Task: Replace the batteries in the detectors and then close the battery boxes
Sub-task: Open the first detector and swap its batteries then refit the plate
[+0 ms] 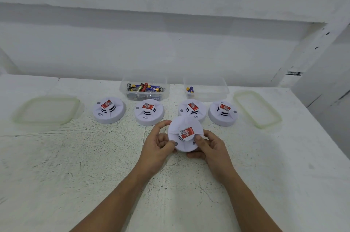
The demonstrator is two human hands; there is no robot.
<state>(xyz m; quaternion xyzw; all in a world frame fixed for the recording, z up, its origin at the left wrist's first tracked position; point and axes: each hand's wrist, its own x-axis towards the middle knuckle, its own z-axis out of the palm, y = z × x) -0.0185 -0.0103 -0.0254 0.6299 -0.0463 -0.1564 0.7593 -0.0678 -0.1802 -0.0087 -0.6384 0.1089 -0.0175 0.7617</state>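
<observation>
A white round detector (pixel 184 127) with a red label is lifted above the table and tilted toward me. My left hand (pixel 159 142) grips its left rim, thumb near the small grey button. My right hand (pixel 210 148) grips its right side, thumb pressing beside the red label. Several more white detectors stand in a row behind: one far left (pixel 108 110), one in the middle (pixel 148 112), one partly hidden behind the held one (pixel 193 108), one at the right (pixel 223 113). A clear box (pixel 144 87) holds several batteries. A second clear box (pixel 206 88) holds a few batteries in its left end.
A clear lid with a greenish rim (pixel 47 110) lies at the left of the white, cracked tabletop (pixel 94 156). Another such lid (pixel 256 108) lies at the right, near the table's right edge. A white wall rises just behind the boxes.
</observation>
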